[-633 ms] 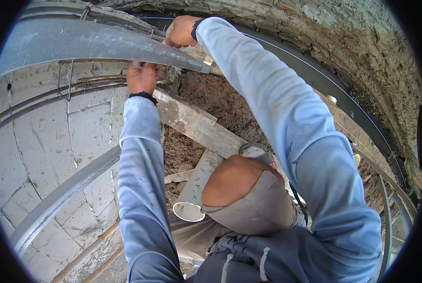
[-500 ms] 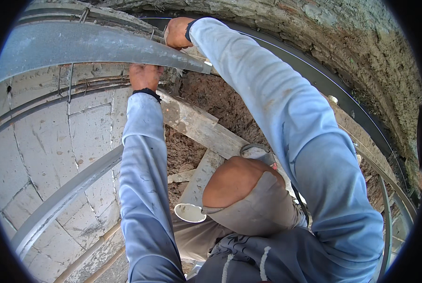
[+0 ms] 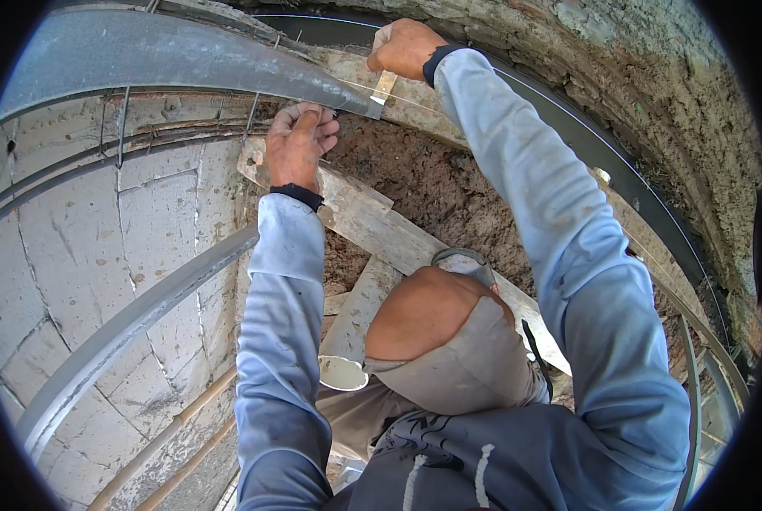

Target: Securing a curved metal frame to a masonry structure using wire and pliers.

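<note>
A grey flat metal strip (image 3: 185,53), tapering in this view, runs across the upper left above rusty bars (image 3: 168,132) and short wire ties. My left hand (image 3: 300,140) is just below the strip's right end, fingers curled and thumb against the index finger; what it pinches is hidden. My right hand (image 3: 402,49) is closed above the strip's tip, over a narrow wooden board (image 3: 432,106) with a thin string along it and a short pale wood piece (image 3: 385,86); I cannot make out what its fingertips hold.
A pale block wall (image 3: 91,281) with a metal rail (image 3: 134,324) is at the left. Below me are crossed planks (image 3: 364,221) on soil (image 3: 432,179), my bent knee and a white cup-like container (image 3: 340,375). A rough bank (image 3: 662,94) and dark water channel (image 3: 602,145) border the right.
Both hands have moved to the right. My right hand is higher and now clear of the metal strip; my left hand shows more of its curled fingers. The strip sits higher in the view.
</note>
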The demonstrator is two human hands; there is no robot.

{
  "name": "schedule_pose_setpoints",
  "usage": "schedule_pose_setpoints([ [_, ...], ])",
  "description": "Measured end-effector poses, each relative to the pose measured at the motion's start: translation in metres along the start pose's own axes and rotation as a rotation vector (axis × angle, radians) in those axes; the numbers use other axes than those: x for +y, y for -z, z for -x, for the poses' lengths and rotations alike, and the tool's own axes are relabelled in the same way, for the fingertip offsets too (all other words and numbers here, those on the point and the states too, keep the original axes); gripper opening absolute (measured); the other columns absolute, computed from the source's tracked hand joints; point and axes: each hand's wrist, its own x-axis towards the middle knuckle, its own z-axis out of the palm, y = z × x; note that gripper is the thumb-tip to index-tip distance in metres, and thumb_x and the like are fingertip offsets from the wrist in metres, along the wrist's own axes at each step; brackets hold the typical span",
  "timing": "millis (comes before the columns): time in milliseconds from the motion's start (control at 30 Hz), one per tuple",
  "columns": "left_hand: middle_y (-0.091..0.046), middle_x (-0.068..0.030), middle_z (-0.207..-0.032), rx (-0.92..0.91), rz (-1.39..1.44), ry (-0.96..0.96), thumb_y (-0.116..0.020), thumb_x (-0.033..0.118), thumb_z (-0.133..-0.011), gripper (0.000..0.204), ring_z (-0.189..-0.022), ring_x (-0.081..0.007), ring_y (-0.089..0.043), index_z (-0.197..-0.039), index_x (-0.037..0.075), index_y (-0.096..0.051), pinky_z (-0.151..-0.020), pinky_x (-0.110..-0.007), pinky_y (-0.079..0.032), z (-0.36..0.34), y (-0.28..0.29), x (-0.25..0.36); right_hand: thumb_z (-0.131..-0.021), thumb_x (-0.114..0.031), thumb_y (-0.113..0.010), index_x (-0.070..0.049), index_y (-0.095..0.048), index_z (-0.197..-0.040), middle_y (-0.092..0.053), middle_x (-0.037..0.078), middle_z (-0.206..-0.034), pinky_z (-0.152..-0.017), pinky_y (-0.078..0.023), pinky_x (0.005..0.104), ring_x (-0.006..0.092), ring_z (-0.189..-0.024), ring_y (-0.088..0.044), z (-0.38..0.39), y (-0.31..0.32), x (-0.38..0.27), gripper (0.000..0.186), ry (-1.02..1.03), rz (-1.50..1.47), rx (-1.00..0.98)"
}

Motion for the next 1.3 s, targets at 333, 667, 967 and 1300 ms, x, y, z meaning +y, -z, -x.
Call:
schedule_pose_setpoints([
  [333, -0.065, -0.0103, -0.094, -0.073, 0.104, 0.066, -0.053, 0.017, -0.092, 0.018, -0.081, -0.0183, -0.064, -0.101, 0.002, -0.056, -0.072, -0.029, -0.052, 0.001, -0.002, -0.01, -0.068, -0.011, -0.063, -0.004, -0.059, -0.069, -0.059, 0.012, -0.072, -0.068, -0.045, 0.0411, 0.0318, -0.074, -0.055, 0.119, -0.047, -0.024, 0.009, 0.36, 0.047, 0.544],
  [667, -0.062, -0.0098, -0.08, 0.009, -0.012, -0.043, -0.05, 0.01, -0.091, 0.009, -0.066, -0.0186, -0.064, -0.094, 0.002, -0.051, -0.058, -0.029, -0.054, -0.017, 0.018, -0.019, -0.074, -0.008, -0.064, -0.004, -0.064, -0.09, -0.054, 0.011, -0.086, -0.073, -0.043, 0.0409, 0.0286, -0.083, -0.052, 0.119, -0.036, -0.007, 0.017, 0.51, 0.258, 0.712],
  [967, -0.058, -0.0064, -0.071, 0.108, -0.149, -0.109, -0.053, 0.009, -0.089, 0.007, -0.056, -0.0152, -0.06, -0.087, 0.002, -0.053, -0.05, -0.027, -0.052, -0.047, 0.023, -0.018, -0.082, -0.021, -0.057, -0.007, -0.067, -0.09, -0.064, 0.021, -0.079, -0.074, -0.048, 0.047, 0.038, -0.078, -0.062, 0.074, -0.037, 0.005, 0.019, 0.15, 0.18, 0.266],
  [1300, -0.06, -0.0066, -0.072, 0.15, -0.227, -0.081, -0.059, 0.008, -0.086, 0.01, -0.054, -0.0164, -0.06, -0.092, 0.001, -0.055, -0.048, -0.029, -0.053, -0.071, 0.018, -0.022, -0.083, -0.021, -0.056, -0.012, -0.069, -0.1, -0.067, 0.019, -0.086, -0.079, -0.049, 0.0444, 0.0362, -0.083, -0.063, 0.047, -0.038, 0.01, 0.023, 0.027, 0.275, 0.136],
])
